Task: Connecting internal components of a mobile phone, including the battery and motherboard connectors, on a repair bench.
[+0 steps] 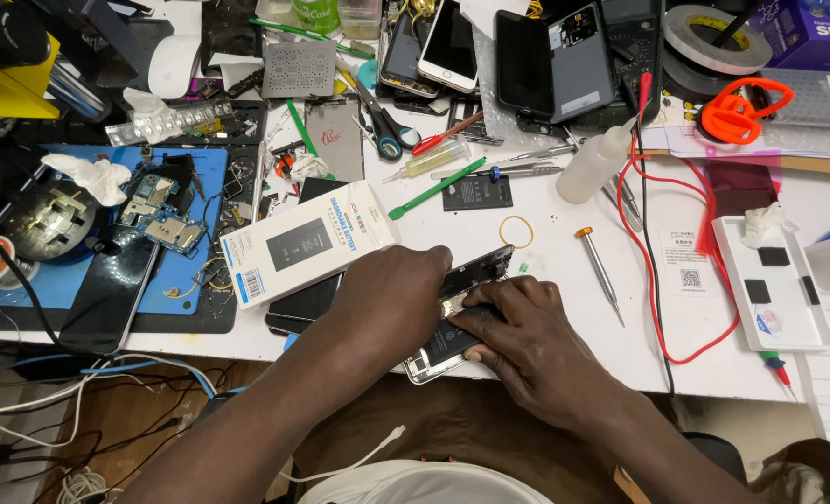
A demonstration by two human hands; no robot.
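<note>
The left hand (391, 299) holds the opened phone (457, 317) flat on the counter (564, 308); the right hand (517, 341) presses its black battery (447, 341) with fingertips. Gentle, even pressure seems best.

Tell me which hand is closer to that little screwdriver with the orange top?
The right hand. It lies just left of the screwdriver, pressing on the opened phone. The left hand rests farther left, beyond the phone.
</note>
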